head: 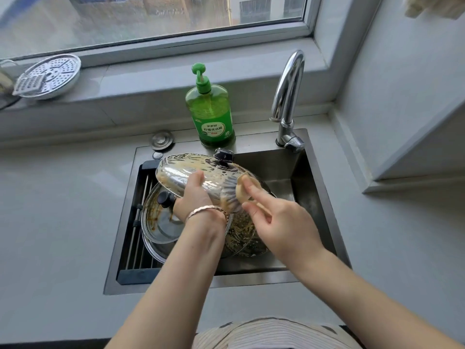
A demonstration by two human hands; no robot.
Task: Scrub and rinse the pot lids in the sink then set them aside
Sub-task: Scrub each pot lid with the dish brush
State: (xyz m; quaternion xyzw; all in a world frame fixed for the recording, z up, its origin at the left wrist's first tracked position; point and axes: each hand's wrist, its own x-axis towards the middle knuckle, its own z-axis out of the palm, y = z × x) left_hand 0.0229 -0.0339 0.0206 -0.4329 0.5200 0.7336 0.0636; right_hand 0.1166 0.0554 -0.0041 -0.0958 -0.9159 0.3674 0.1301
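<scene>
Head view, looking down into the steel sink (324, 197), and the action is right over the basin. The left hand (193, 195) grips the steel lid (201, 170) at its near edge, thumb up on the domed outside, the other fingers hidden beneath it. A bracelet (208, 211) sits at that wrist. The lid is held up and tilted, its black knob (224, 155) pointing away toward the back of the sink, its surface streaked with brownish suds.

On the right, the right hand (279, 222) holds a beige scouring pad (245, 188) against the lid's right flank. The forefinger (256, 195) lies straight across the pad, pressing it onto the metal; the thumb meets the pad's near edge, and the outer fingers are folded in.

Beneath the raised lid, a glass lid (161, 222) with a dark knob lies on the roll-up rack (141, 222) at the left of the basin, smeared brown inside. Just right of it, under both wrists, another sudsy round piece (246, 238) rests in the basin; lid or pan, hard to call.

Behind the sink stand a green dish soap bottle (214, 117) and the chrome faucet (289, 96). A sink plug (162, 139) lies on the back ledge. On the windowsill at far left sits a perforated steamer plate (54, 74) with a grater (29, 83) leaning on it.
</scene>
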